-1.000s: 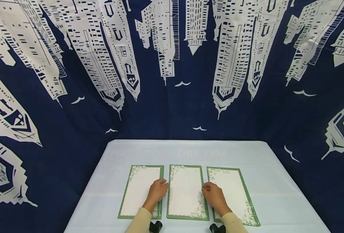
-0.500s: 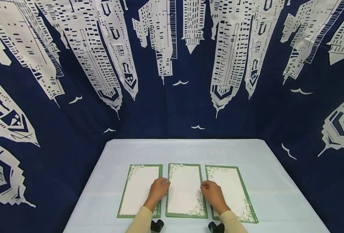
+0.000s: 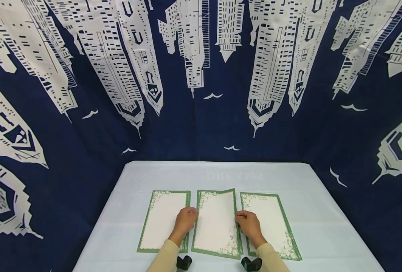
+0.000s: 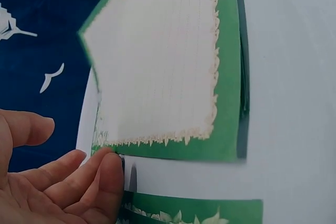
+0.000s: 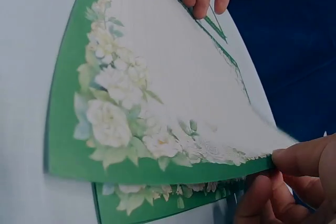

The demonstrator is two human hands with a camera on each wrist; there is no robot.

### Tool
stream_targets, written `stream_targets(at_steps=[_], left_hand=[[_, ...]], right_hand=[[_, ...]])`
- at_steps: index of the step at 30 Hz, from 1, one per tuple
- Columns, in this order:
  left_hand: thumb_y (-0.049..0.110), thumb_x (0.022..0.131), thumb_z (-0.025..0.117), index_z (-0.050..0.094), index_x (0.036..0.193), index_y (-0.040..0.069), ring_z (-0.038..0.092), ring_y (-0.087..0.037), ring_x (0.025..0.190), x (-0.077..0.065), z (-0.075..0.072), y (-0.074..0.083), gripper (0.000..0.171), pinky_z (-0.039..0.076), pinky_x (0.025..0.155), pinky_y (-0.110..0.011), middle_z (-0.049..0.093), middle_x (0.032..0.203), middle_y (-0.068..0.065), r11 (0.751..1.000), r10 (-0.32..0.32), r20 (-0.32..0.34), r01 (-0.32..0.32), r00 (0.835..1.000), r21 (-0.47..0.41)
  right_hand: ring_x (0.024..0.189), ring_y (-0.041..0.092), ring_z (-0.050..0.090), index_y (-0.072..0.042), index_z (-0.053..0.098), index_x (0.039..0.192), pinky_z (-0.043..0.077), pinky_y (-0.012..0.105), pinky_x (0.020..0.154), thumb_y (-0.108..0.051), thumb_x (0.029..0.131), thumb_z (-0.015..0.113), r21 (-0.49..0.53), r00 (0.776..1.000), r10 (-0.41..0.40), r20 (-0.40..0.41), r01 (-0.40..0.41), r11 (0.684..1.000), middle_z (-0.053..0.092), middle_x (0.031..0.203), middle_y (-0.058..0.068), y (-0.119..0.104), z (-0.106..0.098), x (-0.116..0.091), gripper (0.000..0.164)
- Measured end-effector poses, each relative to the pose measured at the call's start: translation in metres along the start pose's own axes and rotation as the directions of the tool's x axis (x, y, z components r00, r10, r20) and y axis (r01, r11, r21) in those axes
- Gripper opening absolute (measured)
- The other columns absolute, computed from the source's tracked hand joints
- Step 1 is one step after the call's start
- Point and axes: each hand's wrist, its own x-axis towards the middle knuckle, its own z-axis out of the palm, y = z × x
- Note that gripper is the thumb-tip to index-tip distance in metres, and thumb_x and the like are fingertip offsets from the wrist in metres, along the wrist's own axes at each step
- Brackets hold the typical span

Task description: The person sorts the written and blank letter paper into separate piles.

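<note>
Three sheets of letter paper with green floral borders lie side by side in the head view. The middle sheet (image 3: 216,223) is partly raised and skewed, and another green-bordered sheet (image 5: 131,203) shows beneath it in the right wrist view. My right hand (image 3: 249,226) pinches its right edge, thumb (image 5: 299,156) on top and fingers below. My left hand (image 3: 185,223) holds the opposite edge, index and thumb tips meeting there in the left wrist view. My forearms pass over the left sheet (image 3: 163,219) and the right sheet (image 3: 267,215).
A white cloth (image 3: 323,223) covers the table. Behind and beside it hangs a navy curtain (image 3: 218,128) printed with white buildings and birds. Black devices (image 3: 183,262) sit under both wrists, near the front.
The middle top sheet has come up from the one beneath: its far right corner now rises, and its near edge has swung left and toward me. Both hands stay nearly in place.
</note>
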Motion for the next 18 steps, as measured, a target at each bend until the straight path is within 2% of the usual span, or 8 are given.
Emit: stream_targets(at_steps=[5, 7, 14, 18], left_hand=[[0.014, 0.096, 0.066, 0.068, 0.116, -0.009, 0.069, -0.036, 0.099, -0.001, -0.001, 0.000, 0.031, 0.057, 0.080, -0.045, 0.070, 0.110, -0.024, 0.999, 0.033, -0.030, -0.032, 0.999, 0.043], [0.012, 0.095, 0.066, 0.068, 0.115, -0.009, 0.069, -0.037, 0.099, -0.002, -0.002, -0.001, 0.029, 0.057, 0.079, -0.045, 0.071, 0.109, -0.024, 0.998, 0.043, -0.036, -0.041, 0.998, 0.046], [0.006, 0.092, 0.068, 0.071, 0.111, -0.009, 0.071, -0.035, 0.093, -0.003, -0.007, -0.002, 0.025, 0.057, 0.076, -0.042, 0.074, 0.101, -0.020, 0.991, 0.094, -0.091, -0.085, 0.991, 0.104], [0.004, 0.092, 0.069, 0.071, 0.113, -0.009, 0.069, -0.027, 0.080, -0.003, -0.015, -0.002, 0.025, 0.056, 0.071, -0.041, 0.074, 0.095, -0.015, 0.995, 0.081, -0.095, -0.074, 0.992, 0.072]], right_hand=[[0.068, 0.016, 0.060, 0.008, 0.069, 0.112, 0.054, 0.029, 0.058, -0.006, 0.097, 0.064, 0.135, 0.998, 0.053, 0.032, -0.056, 0.989, 0.067, 0.087, 0.005, 0.002, 0.000, 0.000, 0.021], [0.067, 0.015, 0.059, 0.009, 0.068, 0.114, 0.054, 0.028, 0.058, -0.006, 0.098, 0.064, 0.185, 0.997, 0.068, 0.046, -0.075, 0.980, 0.066, 0.085, 0.005, 0.001, 0.000, 0.000, 0.022], [0.067, 0.015, 0.056, 0.010, 0.065, 0.118, 0.052, 0.026, 0.057, -0.005, 0.099, 0.064, 0.267, 0.992, 0.088, 0.089, -0.109, 0.958, 0.064, 0.083, 0.006, -0.008, -0.003, -0.001, 0.025], [0.066, 0.015, 0.057, 0.009, 0.066, 0.121, 0.053, 0.029, 0.059, -0.007, 0.099, 0.064, 0.270, 0.993, 0.072, 0.098, -0.096, 0.958, 0.065, 0.084, 0.006, -0.015, 0.000, -0.001, 0.027]])
